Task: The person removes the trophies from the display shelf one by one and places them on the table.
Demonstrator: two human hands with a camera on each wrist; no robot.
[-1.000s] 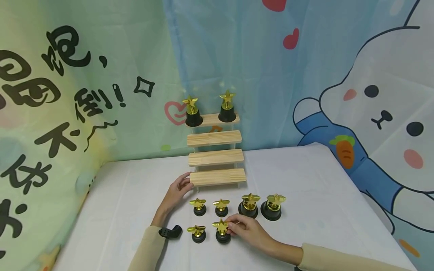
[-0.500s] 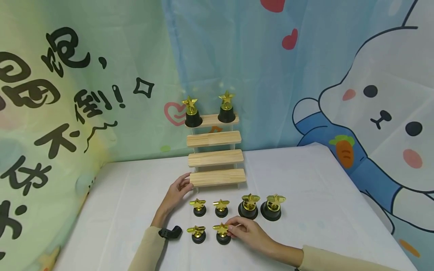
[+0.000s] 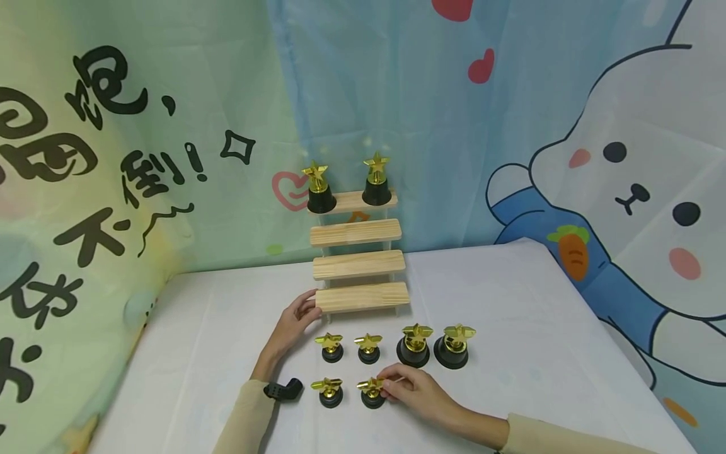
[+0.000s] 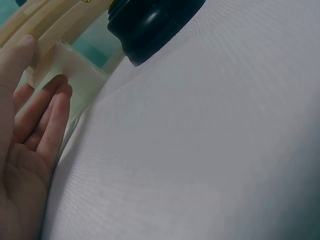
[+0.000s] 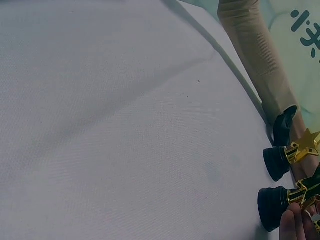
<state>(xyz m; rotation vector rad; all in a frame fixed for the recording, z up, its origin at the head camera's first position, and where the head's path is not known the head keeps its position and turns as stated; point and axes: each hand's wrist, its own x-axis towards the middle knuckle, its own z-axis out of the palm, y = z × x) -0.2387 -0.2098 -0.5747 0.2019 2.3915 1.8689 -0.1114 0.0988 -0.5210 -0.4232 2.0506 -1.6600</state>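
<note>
My right hand (image 3: 416,391) pinches the star of a small gold star trophy (image 3: 371,398) with a black base, standing at the front of the white table. In the right wrist view, fingertips (image 5: 295,220) meet that trophy just above its base. To its left stands a matching small trophy (image 3: 329,396), and two more small ones (image 3: 331,350) (image 3: 368,352) form a row behind. My left hand (image 3: 292,325) holds the left end of the lowest board of a stepped wooden display stand (image 3: 363,297). In the left wrist view, its thumb (image 4: 22,50) lies against the board, fingers by the clear side support.
Two larger star trophies (image 3: 414,350) (image 3: 452,350) stand right of the small ones. Two more large trophies (image 3: 321,192) (image 3: 377,183) sit on the stand's top board. A printed cloth backdrop (image 3: 442,139) hangs behind the white-covered table (image 3: 510,315).
The trophy in my right hand leaned back with its star facing up toward the head camera; now it stands more upright. My left hand stays at the stand. The head view has shifted slightly.
</note>
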